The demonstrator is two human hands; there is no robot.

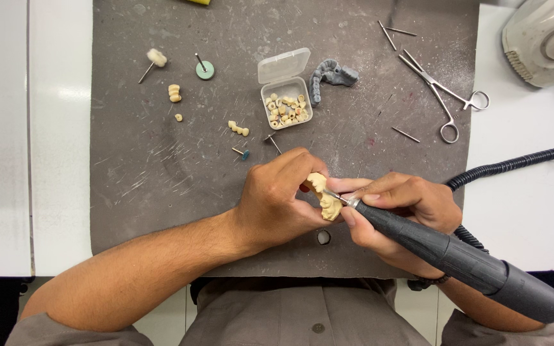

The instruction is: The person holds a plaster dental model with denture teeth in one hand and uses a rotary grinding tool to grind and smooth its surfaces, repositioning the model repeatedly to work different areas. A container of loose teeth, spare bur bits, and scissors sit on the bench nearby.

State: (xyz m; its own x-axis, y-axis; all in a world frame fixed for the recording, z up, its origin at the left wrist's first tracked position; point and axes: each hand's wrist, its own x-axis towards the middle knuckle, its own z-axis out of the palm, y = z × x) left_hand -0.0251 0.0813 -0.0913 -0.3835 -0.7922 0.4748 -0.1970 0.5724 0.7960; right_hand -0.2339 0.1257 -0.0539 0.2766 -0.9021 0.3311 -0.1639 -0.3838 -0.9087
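My left hand (pixel 279 197) grips a cream-coloured dental tooth model (pixel 323 195) over the dark grey work mat (pixel 136 160). My right hand (pixel 400 208) holds a black rotary handpiece (pixel 456 255) like a pen. Its thin metal bur touches the model between my two hands. A coiled black cable (pixel 504 168) runs from the handpiece off to the right.
On the mat lie a small open clear box of tooth pieces (pixel 288 102), a grey dental arch model (pixel 331 75), loose cream teeth (pixel 174 93), polishing burs (pixel 204 68), metal pins and a pair of forceps (pixel 446 96). A beige machine (pixel 546 38) stands at the top right.
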